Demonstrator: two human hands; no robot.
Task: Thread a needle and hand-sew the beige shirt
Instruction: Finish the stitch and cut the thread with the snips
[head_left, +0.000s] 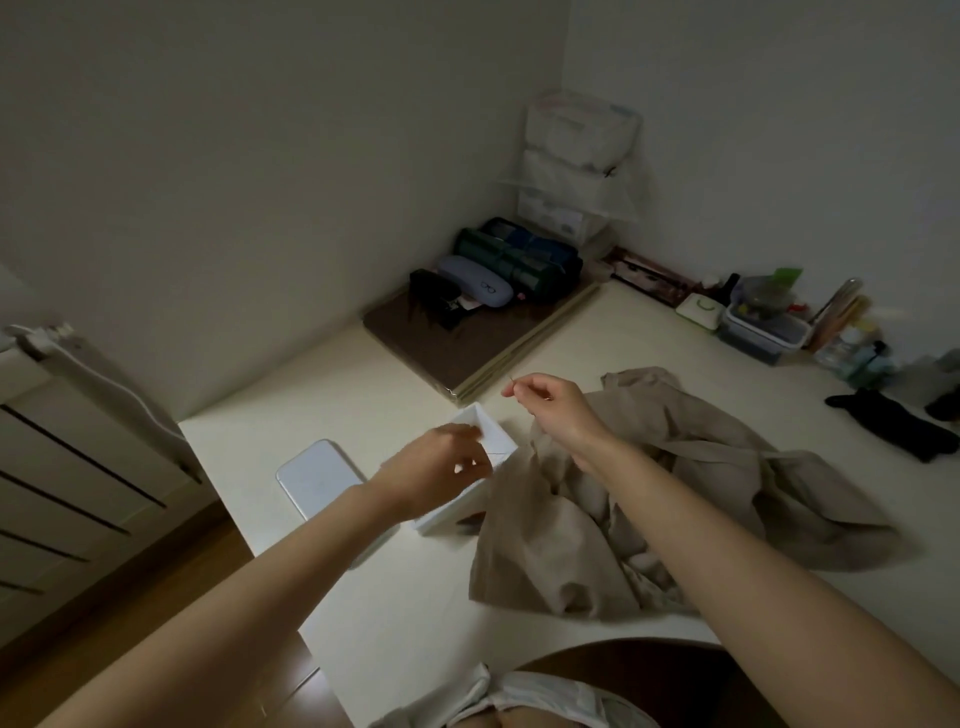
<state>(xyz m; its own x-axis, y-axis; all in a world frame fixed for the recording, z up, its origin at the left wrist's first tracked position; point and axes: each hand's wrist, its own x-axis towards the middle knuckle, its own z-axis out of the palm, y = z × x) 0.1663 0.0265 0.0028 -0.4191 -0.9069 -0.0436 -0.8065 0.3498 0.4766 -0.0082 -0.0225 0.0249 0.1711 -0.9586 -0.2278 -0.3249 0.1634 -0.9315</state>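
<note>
Right hand (553, 410) fingers pinching needle (511, 381), shaft slanting up-left, left hand (441, 467) fingers blurred over white box (494, 434), grip unclear

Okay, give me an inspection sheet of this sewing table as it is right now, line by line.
Surface: pale table, dim light.
Job's things: beige shirt crumpled on the table's right side; open white box at its left edge; needle, thin and barely visible.
Clutter: flat white object left of the box; glasses case on a brown mat; containers and a black cloth item at the far right.
Grippers: right hand pinches the needle above the table; left hand is blurred over the box, grip unclear.
Cables: nothing seen.
Surroundings: plain walls, stacked drawers in the corner, wooden floor.
</note>
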